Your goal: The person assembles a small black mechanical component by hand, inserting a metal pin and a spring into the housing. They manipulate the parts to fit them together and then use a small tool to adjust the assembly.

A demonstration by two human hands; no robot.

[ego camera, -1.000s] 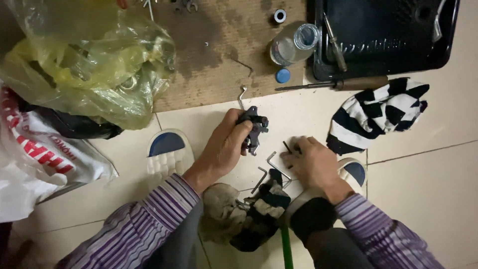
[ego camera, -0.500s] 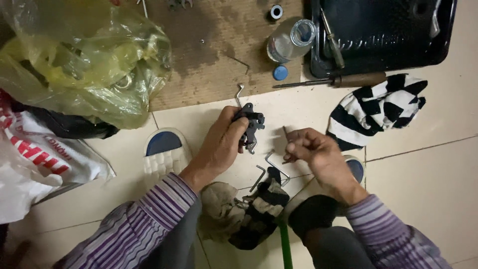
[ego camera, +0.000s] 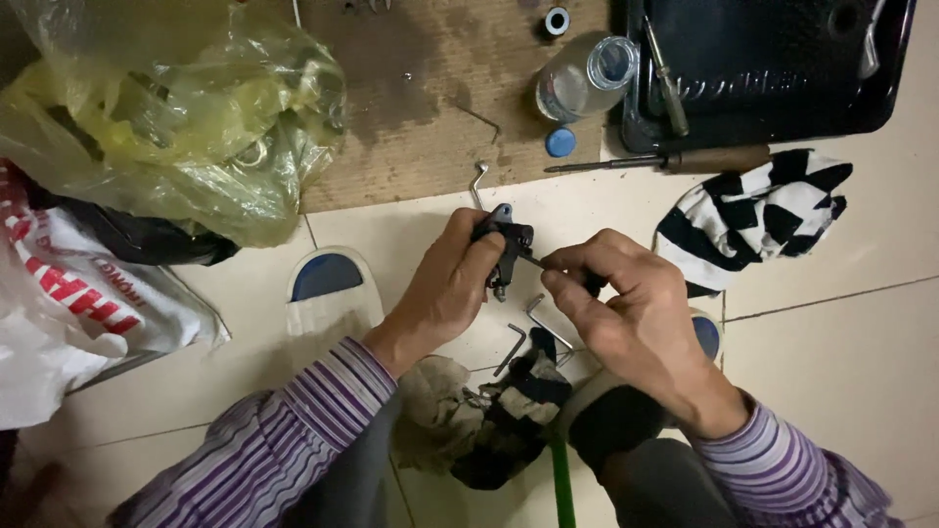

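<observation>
Black metal, small and blocky, the part (ego camera: 505, 249) sits near the centre of the view, gripped in the left hand (ego camera: 445, 288), whose fingers wrap round its left side. At its 3 o'clock a thin tool (ego camera: 536, 261) touches the part; the right hand (ego camera: 626, 313) pinches this tool between thumb and fingertips, closed tight on it. Just below the part, toward 6 o'clock, two bent hex keys (ego camera: 533, 328) lie on the tiled floor (ego camera: 861, 342), beside a dirty rag (ego camera: 489, 420) that rests between the person's knees. At 12 o'clock a bent metal hook (ego camera: 477, 182) lies at the edge of a brown board (ego camera: 421, 108). Farther out at 1 o'clock stand a clear jar (ego camera: 585, 78) and a blue cap (ego camera: 560, 143), with a wooden-handled screwdriver (ego camera: 675, 159) and a black tray (ego camera: 773, 68) beyond. A black-and-white striped cloth (ego camera: 763, 215) lies at 3 o'clock. At 10 o'clock a yellow plastic bag (ego camera: 166, 108) bulges, well apart from the hands.
</observation>
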